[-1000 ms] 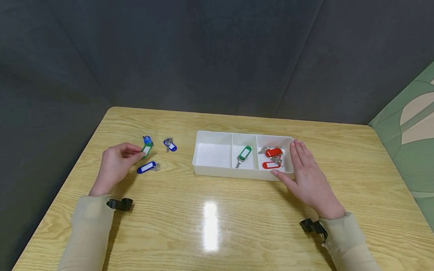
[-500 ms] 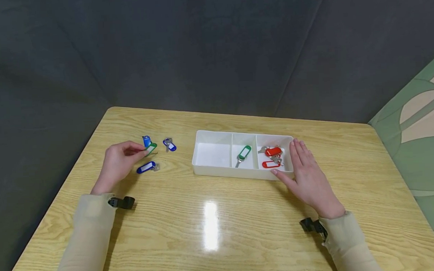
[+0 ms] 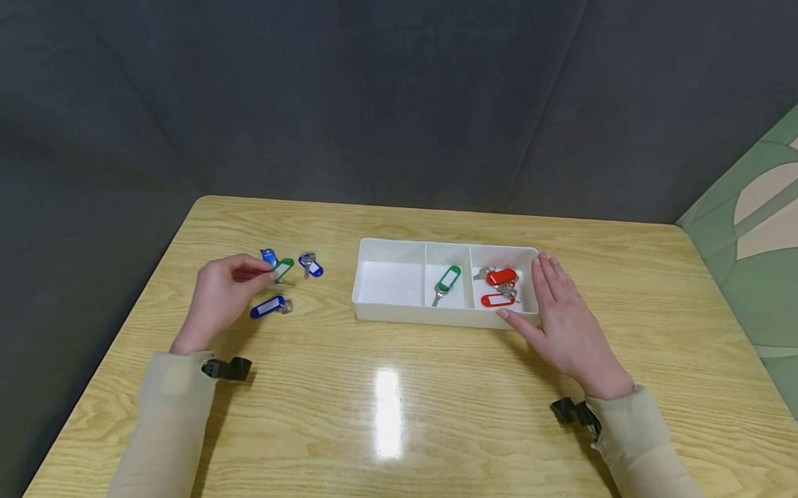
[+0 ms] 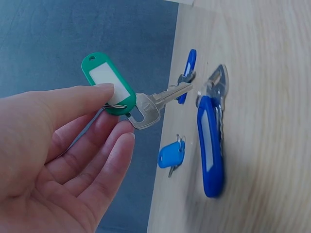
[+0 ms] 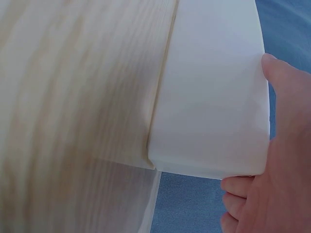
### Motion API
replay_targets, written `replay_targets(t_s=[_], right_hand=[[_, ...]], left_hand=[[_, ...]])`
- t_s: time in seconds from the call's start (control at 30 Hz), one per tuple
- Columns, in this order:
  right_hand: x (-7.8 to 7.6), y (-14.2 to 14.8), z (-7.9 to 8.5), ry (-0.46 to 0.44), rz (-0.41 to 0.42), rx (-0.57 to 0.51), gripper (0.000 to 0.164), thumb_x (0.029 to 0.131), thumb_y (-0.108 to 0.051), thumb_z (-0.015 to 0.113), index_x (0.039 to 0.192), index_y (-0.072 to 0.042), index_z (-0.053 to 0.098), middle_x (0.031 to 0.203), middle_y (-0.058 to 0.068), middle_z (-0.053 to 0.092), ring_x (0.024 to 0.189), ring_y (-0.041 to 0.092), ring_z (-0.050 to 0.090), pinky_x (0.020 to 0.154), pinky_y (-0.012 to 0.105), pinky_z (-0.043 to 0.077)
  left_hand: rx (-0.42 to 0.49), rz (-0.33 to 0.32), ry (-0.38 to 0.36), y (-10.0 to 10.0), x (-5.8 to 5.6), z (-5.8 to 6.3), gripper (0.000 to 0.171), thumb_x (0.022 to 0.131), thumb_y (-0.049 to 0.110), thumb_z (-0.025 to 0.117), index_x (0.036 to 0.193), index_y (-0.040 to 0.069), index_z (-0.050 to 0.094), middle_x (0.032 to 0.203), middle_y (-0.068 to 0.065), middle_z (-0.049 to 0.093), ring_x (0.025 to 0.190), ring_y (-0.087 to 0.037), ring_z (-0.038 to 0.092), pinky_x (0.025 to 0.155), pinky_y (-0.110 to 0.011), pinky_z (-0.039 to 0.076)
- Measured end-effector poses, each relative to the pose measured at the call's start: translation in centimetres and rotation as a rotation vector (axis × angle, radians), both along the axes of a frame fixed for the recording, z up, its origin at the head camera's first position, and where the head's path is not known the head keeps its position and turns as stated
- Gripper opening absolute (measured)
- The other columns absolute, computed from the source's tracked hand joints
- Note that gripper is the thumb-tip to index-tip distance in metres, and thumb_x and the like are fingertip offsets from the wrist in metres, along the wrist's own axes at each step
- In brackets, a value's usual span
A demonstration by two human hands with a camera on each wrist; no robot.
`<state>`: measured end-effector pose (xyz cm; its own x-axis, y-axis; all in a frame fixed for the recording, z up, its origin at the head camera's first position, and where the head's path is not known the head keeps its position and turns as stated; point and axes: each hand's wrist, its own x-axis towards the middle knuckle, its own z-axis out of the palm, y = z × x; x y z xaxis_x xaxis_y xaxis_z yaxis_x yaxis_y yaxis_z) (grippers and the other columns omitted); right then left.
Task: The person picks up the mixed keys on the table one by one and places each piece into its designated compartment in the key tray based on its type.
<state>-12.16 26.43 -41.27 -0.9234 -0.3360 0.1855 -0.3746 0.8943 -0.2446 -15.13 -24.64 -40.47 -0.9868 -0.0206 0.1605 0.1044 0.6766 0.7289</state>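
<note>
My left hand [image 3: 224, 295] pinches a green key tag [image 4: 124, 90] between thumb and fingertips, held above the table at the left. Its silver key [image 4: 148, 110] hangs off the ring and points away from the hand. Around it on the table lie a dark blue key tag [image 3: 267, 307], a lighter blue one [image 3: 269, 256] and another dark blue one [image 3: 314, 268], all with keys. My right hand [image 3: 573, 331] rests at the right end of a white three-compartment box [image 3: 414, 314], fingers straight along the end wall and thumb at the front rim.
Inside the box, the middle compartment holds a green key tag [image 3: 449, 278] with its key. Red key tags [image 3: 502, 277] and keys lie in the right compartment; the left one shows bare floor. A dark curtain [image 3: 367, 103] hangs behind the wooden table [image 3: 313, 428].
The left hand has moved slightly to the right with the green key tag, which has tilted over and come away from the lighter blue tag. The right hand stays at the box.
</note>
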Motion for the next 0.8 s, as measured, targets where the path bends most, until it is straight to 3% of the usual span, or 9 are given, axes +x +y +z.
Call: replay_targets(t_s=[0.37, 0.8], right_hand=[[0.0, 0.0, 0.0, -0.005, 0.005, -0.002, 0.099, 0.098, -0.057, 0.059, 0.159, 0.007, 0.013, 0.165, 0.026, 0.012, 0.152, 0.041, 0.008, 0.121, 0.052, 0.010], [0.0, 0.1, -0.1, -0.004, 0.002, 0.004, 0.100, 0.098, -0.057, 0.059, 0.159, 0.006, 0.013, 0.165, 0.026, 0.012, 0.152, 0.040, 0.008, 0.121, 0.052, 0.010]], left_hand=[[0.017, -0.035, 0.058, 0.9, -0.1, 0.6, 0.012, 0.094, 0.014, 0.076, 0.102, 0.004, 0.077, 0.100, -0.012, 0.072, 0.084, -0.023, 0.067, 0.068, -0.015, 0.050], [0.039, -0.051, 0.076, 2.0, -0.8, 1.0, 0.012, 0.094, 0.014, 0.076, 0.103, 0.005, 0.077, 0.099, -0.010, 0.073, 0.083, -0.022, 0.068, 0.068, -0.017, 0.051]])
